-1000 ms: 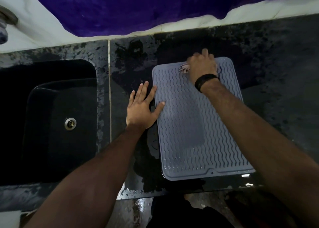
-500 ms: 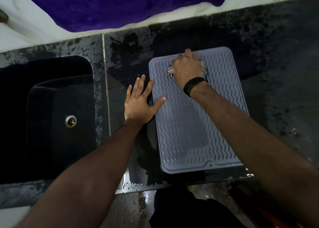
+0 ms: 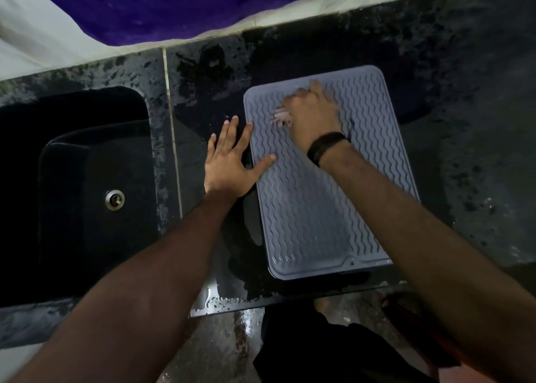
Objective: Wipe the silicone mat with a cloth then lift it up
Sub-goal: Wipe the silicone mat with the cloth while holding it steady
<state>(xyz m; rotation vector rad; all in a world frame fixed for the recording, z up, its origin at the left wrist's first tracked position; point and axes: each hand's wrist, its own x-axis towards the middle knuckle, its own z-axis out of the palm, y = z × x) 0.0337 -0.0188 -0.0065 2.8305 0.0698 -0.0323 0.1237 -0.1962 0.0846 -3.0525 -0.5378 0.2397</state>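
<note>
Head view: the silicone mat (image 3: 324, 197) lies flat on the wet bench (image 3: 464, 92). The left hand (image 3: 229, 162), spread flat, pins its edge; the right hand (image 3: 313, 115) clutches the cloth (image 3: 280, 118). Hard strokes could skid the mat over the water.

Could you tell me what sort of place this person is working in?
Most likely a kitchen counter: a black basin sink with a metal drain is set into a wet, dark speckled stone countertop, where a grey ribbed silicone mat lies.
</note>
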